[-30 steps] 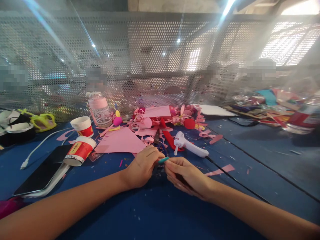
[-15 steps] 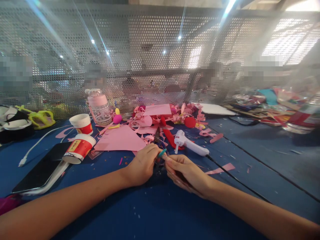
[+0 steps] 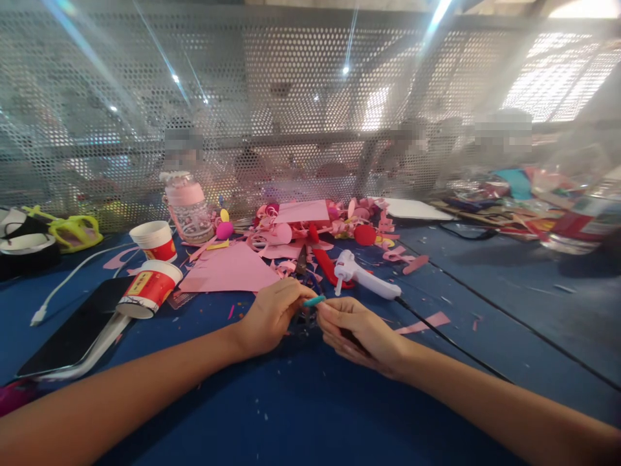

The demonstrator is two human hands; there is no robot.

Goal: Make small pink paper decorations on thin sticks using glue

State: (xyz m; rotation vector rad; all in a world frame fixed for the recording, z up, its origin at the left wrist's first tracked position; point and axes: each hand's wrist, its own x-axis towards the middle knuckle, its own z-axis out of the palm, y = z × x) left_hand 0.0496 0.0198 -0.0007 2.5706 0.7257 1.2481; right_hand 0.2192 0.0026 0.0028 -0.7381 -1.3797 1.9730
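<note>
A small teal piece [image 3: 314,301] is pinched between my two hands, low over the blue table [image 3: 272,401]. My left hand [image 3: 270,315] has its fingers closed on the piece's left end. From the right, my right hand [image 3: 361,333] holds the other end between thumb and fingertips, its remaining fingers curled below. Just behind my hands lie dark scissors [image 3: 301,260], partly hidden, and a red strip [image 3: 327,266]. A white glue gun [image 3: 369,277] rests behind my right hand.
Pink paper [image 3: 228,268] and pink scraps [image 3: 279,234] lie behind my hands. Two paper cups [image 3: 154,241], a phone [image 3: 72,330], a cable and a pink bottle [image 3: 188,210] stand or lie left. A black cord [image 3: 451,340] runs right. A perforated screen [image 3: 301,84] borders the back.
The teal piece has tilted to lie flatter between my fingers. My hands have barely moved, and the whole view has shifted slightly.
</note>
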